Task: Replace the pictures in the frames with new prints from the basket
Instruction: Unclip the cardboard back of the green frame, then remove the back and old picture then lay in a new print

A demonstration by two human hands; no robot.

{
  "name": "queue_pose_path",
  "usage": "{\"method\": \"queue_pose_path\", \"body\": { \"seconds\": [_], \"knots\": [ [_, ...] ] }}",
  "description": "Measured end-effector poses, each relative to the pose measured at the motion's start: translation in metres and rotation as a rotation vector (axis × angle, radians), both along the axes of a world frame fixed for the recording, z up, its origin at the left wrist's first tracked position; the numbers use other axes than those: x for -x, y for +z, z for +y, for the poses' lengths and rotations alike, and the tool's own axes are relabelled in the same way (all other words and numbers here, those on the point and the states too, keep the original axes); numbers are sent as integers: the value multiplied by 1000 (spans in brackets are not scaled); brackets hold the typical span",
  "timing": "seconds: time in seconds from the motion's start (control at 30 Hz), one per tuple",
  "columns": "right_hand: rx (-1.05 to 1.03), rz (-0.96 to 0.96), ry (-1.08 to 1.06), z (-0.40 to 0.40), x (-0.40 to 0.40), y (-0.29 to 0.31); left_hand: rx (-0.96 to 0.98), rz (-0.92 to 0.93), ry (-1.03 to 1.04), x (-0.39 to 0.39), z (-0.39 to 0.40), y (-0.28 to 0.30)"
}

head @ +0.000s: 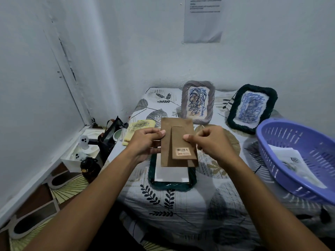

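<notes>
Covering table (181,205): leaf-print cloth; white walls (145,51).

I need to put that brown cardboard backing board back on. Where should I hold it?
Judging by its flat, upright pose, pinch the brown cardboard backing board by its long side edges, one hand from each side, as the left hand and right hand do, clear of its hinged stand flap.

The brown backing board (178,142) hides the far part of the dark green frame (172,180) lying under it. The purple basket (297,160) is cut off by the right edge. The print (297,165) inside it is blurry. The words on the wall paper (203,19) are too small to read.
</notes>
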State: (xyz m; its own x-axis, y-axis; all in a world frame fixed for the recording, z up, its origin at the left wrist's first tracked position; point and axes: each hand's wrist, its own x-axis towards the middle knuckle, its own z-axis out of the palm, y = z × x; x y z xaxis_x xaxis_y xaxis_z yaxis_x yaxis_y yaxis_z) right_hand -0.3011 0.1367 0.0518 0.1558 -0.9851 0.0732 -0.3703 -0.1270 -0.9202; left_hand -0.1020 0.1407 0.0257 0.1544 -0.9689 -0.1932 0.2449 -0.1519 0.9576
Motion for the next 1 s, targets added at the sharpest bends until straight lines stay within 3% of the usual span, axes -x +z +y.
{"method": "queue_pose_path", "body": {
  "seconds": [0.1, 0.27, 0.47, 0.83, 1.0],
  "knots": [
    [56, -21, -100, -5, 13, -6, -7, 24, -31, 12, -6, -1],
    [-309, -187, -42, -6, 42, -15, -44, 34, -67, 40, -17, -9],
    [-360, -268, -105, -5, 69, -30, -76, 5, -87, 77, -26, -19],
    [-395, -323, -226, -14, 87, -60, -28, -646, -308, 100, -28, -24],
    [-452, -409, -253, -22, 91, -72, -18, -717, -341, 102, -27, -25]
  ]
}}
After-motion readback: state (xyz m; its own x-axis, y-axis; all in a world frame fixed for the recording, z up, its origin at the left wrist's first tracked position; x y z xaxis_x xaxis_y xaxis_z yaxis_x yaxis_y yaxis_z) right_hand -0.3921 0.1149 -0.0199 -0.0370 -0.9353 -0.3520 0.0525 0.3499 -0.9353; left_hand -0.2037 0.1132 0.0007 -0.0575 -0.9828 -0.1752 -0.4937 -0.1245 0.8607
